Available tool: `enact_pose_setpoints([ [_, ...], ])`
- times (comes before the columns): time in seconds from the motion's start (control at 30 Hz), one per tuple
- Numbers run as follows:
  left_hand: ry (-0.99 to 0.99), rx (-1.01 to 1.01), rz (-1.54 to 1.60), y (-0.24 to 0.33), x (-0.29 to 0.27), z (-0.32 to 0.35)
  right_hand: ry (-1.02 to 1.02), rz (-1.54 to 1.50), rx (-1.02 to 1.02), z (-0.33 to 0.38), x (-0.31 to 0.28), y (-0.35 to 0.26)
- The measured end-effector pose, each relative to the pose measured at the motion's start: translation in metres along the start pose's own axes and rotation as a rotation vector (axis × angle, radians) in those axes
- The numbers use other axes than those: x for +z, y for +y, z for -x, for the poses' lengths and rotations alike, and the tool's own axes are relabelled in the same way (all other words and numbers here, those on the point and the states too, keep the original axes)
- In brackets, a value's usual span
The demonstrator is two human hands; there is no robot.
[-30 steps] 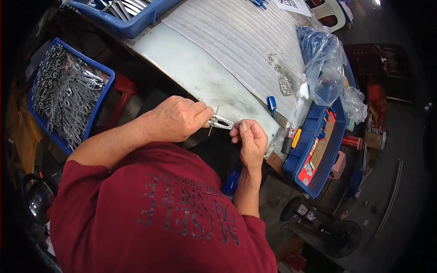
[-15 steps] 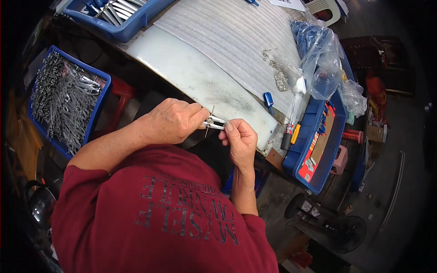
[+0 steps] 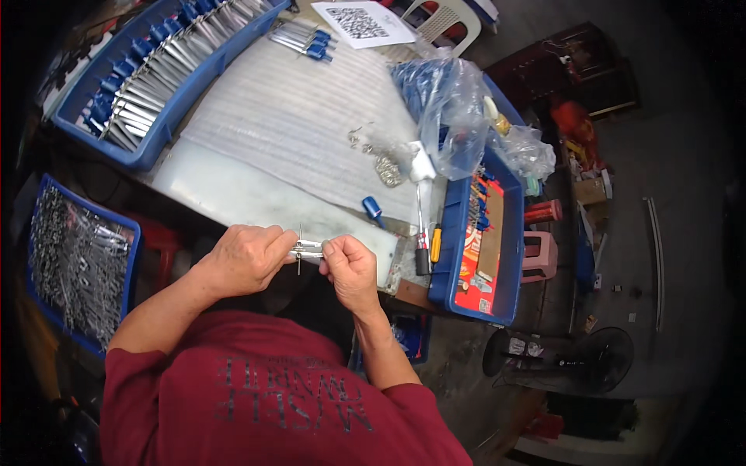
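In front of my chest, at the table's near edge, both hands hold a small silver two-legged tool (image 3: 310, 249), shaped like a compass, with a thin rod through it crosswise. My left hand (image 3: 247, 259) is closed round its left end, which the fingers hide. My right hand (image 3: 353, 270) pinches the leg ends between thumb and fingers. Past the hands, a blue cylindrical piece (image 3: 372, 207) lies on the table mat. Farther off, a heap of small metal parts (image 3: 388, 170) sits beside clear plastic.
A long blue tray (image 3: 142, 161) of silver, blue-topped tools stands far left. Below it a blue bin (image 3: 133, 260) holds many metal parts. On the right lie a screwdriver (image 3: 423, 225) and a yellow-handled tool (image 3: 436, 244), beside another blue tray (image 3: 443, 283). Plastic bags (image 3: 458, 116) lie behind.
The view has shifted, bringing more of the far table and the far-left tray into sight. Both hands keep their hold on the two-legged tool, with little visible change in grip.
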State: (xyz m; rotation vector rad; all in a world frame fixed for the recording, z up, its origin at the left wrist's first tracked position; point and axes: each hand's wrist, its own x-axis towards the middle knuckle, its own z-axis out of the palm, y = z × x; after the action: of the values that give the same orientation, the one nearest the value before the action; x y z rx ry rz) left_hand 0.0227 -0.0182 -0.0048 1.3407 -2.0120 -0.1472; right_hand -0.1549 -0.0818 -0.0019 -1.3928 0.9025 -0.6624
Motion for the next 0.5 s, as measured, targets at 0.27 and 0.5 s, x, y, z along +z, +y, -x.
enact_pose_setpoints([
  [0.27,0.058,0.019,-0.031,-0.019,0.009,-0.025,0.013,0.362,-0.053,-0.025,-0.03,-0.023],
  [0.5,0.031,-0.07,-0.136,-0.049,0.016,-0.036,0.543,0.446,-0.328,-0.118,-0.113,-0.064],
])
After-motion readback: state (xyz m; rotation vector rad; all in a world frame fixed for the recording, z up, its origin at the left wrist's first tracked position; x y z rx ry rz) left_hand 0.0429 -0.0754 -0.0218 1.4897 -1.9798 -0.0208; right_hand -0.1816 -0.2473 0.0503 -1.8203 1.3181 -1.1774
